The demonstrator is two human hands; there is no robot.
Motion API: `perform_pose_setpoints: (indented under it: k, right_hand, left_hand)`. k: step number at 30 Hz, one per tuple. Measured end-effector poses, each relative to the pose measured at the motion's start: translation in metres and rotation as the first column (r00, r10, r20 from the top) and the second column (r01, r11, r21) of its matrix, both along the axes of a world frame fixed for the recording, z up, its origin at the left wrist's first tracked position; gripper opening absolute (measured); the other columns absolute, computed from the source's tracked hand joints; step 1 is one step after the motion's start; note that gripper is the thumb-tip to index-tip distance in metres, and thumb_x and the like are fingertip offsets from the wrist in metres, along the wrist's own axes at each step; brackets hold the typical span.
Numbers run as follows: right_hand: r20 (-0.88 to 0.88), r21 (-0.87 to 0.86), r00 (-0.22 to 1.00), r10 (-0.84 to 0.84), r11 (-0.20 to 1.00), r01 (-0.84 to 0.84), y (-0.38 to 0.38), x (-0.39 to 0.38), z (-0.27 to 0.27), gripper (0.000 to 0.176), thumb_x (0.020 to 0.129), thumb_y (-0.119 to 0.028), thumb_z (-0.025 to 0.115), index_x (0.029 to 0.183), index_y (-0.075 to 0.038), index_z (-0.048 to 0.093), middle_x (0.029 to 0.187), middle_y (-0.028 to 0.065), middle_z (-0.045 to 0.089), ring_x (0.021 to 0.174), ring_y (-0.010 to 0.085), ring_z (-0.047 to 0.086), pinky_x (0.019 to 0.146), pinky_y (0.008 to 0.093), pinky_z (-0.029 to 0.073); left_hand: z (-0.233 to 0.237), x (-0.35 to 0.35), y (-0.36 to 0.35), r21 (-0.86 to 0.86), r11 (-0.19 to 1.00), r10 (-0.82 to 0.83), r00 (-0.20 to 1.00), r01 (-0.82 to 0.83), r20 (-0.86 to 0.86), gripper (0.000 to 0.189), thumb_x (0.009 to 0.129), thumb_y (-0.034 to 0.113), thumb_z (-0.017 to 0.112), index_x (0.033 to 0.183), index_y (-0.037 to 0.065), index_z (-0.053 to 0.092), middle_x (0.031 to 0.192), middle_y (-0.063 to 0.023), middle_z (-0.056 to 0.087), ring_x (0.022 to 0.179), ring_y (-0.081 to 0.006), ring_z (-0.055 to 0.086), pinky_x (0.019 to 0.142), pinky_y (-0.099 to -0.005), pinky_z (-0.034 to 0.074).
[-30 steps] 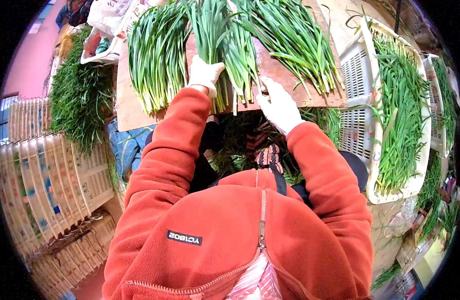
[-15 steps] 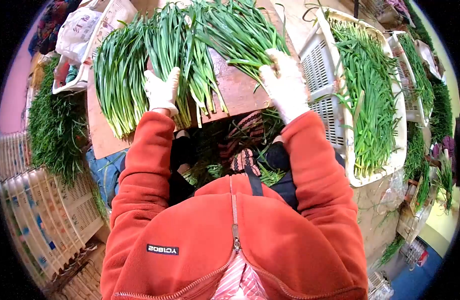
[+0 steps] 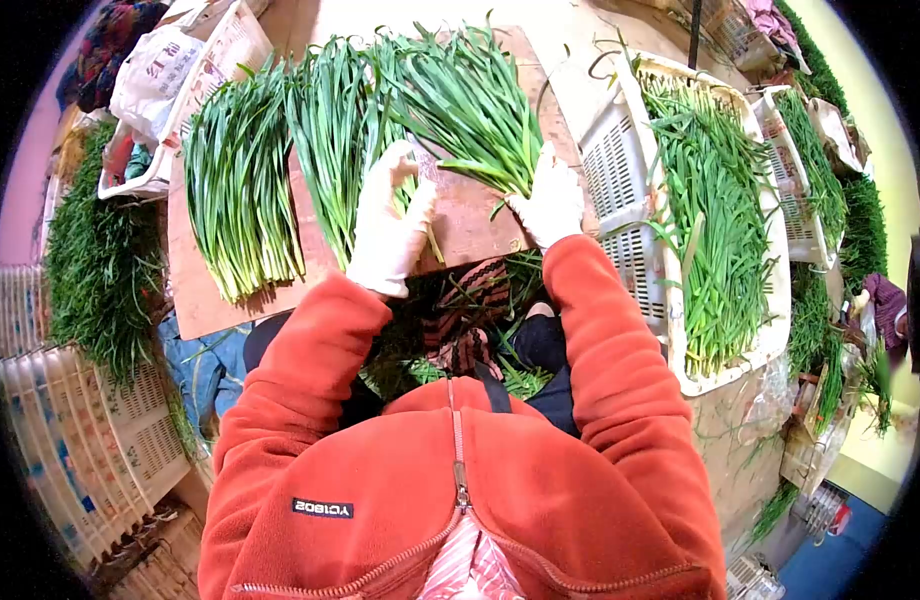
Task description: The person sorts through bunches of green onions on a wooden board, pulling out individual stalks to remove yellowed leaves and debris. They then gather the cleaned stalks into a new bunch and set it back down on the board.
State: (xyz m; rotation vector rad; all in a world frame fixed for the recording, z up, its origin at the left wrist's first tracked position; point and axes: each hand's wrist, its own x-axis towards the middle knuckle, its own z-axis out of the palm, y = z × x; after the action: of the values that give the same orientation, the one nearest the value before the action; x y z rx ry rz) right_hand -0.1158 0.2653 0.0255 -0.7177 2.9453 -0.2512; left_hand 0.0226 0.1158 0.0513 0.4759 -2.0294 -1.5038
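Note:
Three bunches of long green garlic chives lie on a brown board in front of me: a left bunch (image 3: 242, 185), a middle bunch (image 3: 332, 140) and a right bunch (image 3: 475, 105). My right hand (image 3: 552, 200), in a white glove, closes around the lower stems of the right bunch. Also gloved, my left hand (image 3: 392, 222) is at the lower end of the middle bunch, thumb and fingers apart. A few stems show between its thumb and fingers; its palm hides the rest of those stem ends. The board (image 3: 225, 315) reaches close to my lap.
A white crate (image 3: 625, 170) packed with chives stands close on the right, with another filled crate (image 3: 795, 185) behind it. On the left are a white plastic bag (image 3: 155, 80), a heap of chives (image 3: 105, 260) and a slatted crate (image 3: 140, 420).
My left hand has moved right, from the middle bunch towards the board's centre. My right hand has come nearer to me and closed on the stem ends of the right bunch.

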Motion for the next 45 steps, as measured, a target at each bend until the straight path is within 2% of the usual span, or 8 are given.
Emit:
perform_pose_setpoints:
  k: [4,10,16,21,23,26,41,45]
  right_hand:
    - [0.042,-0.016,0.999,0.000,1.000,0.000,-0.007,0.007,-0.004,0.092,0.068,-0.029,0.073,0.135,0.002,0.019,0.111,0.0148,0.050,0.102,0.0279,0.051,0.085,0.0354,0.044]
    - [0.229,-0.237,0.973,-0.012,0.969,0.068,-0.005,0.011,0.003,0.077,0.069,-0.019,0.070,0.131,0.002,0.029,0.110,0.0192,0.053,0.098,0.0306,0.055,0.083,0.0354,0.045]
    - [0.715,-0.683,0.586,0.382,0.562,0.467,-0.005,0.040,0.009,0.047,0.072,-0.016,0.067,0.113,0.000,0.050,0.102,0.0119,0.061,0.090,0.0186,0.058,0.081,0.0296,0.045]
    - [0.490,-0.490,0.824,0.284,0.871,-0.009,0.003,0.041,0.035,0.057,0.071,-0.040,0.067,0.109,-0.001,0.053,0.103,0.0225,0.056,0.097,0.0331,0.054,0.088,0.0383,0.041]
    - [-0.023,-0.465,0.983,0.182,0.868,-0.172,0.013,0.041,0.044,0.048,0.073,-0.039,0.068,0.099,-0.001,0.055,0.092,0.0172,0.057,0.082,0.0279,0.058,0.072,0.0381,0.048]
    - [0.675,-0.707,0.693,0.252,0.488,0.512,0.008,0.042,0.047,0.025,0.078,-0.018,0.067,0.092,-0.002,0.055,0.073,0.0015,0.052,0.058,0.0054,0.050,0.041,0.0229,0.045]
    - [0.315,-0.838,0.887,0.337,0.537,0.093,0.014,0.070,0.050,0.008,0.078,0.000,0.063,0.086,0.000,0.062,0.077,0.0027,0.063,0.070,0.0074,0.056,0.065,0.0221,0.045]
    - [0.714,-0.697,0.302,0.632,0.680,0.227,0.036,0.077,0.092,0.011,0.077,-0.002,0.062,0.088,0.000,0.062,0.080,0.0019,0.063,0.073,0.0083,0.056,0.068,0.0238,0.045]
  left_hand:
    - [0.006,0.002,0.027,0.648,0.747,-0.237,0.970,0.147,0.054,0.033,0.087,0.008,0.054,0.119,0.003,0.046,0.105,-0.0039,0.055,0.099,-0.0130,0.051,0.088,-0.0253,0.040]
    - [-0.053,-0.009,0.033,0.881,0.454,-0.409,0.910,0.136,0.070,0.025,0.087,0.014,0.055,0.109,0.003,0.050,0.090,-0.0048,0.056,0.077,-0.0157,0.057,0.067,-0.0275,0.048]
    - [-0.013,-0.016,0.054,0.972,0.011,-0.301,0.927,0.237,-0.223,0.060,0.083,0.055,0.049,0.121,0.009,0.047,0.108,-0.0073,0.057,0.097,-0.0222,0.056,0.081,-0.0399,0.049]
    - [-0.025,-0.012,0.049,0.990,-0.040,-0.242,0.960,0.134,-0.139,0.062,0.082,0.057,0.047,0.120,0.009,0.047,0.108,-0.0095,0.058,0.093,-0.0235,0.059,0.076,-0.0418,0.052]
    - [-0.027,-0.011,0.046,0.988,-0.082,-0.265,0.953,0.131,-0.148,0.064,0.081,0.060,0.046,0.119,0.009,0.048,0.104,-0.0099,0.060,0.089,-0.0238,0.061,0.071,-0.0430,0.053]
    - [-0.022,-0.010,0.043,0.954,-0.097,-0.323,0.898,0.282,-0.298,0.064,0.082,0.060,0.044,0.120,0.008,0.048,0.107,-0.0091,0.059,0.087,-0.0217,0.062,0.066,-0.0384,0.054]
    - [-0.023,-0.008,0.034,0.943,-0.035,-0.380,0.869,0.330,-0.318,0.018,0.084,0.018,0.060,0.097,0.006,0.058,0.084,0.0000,0.060,0.076,-0.0105,0.058,0.069,-0.0265,0.050]
    - [-0.027,-0.011,0.031,0.984,0.042,-0.390,0.910,0.171,-0.141,0.018,0.083,0.018,0.061,0.092,0.003,0.059,0.077,-0.0041,0.060,0.068,-0.0127,0.058,0.060,-0.0266,0.050]
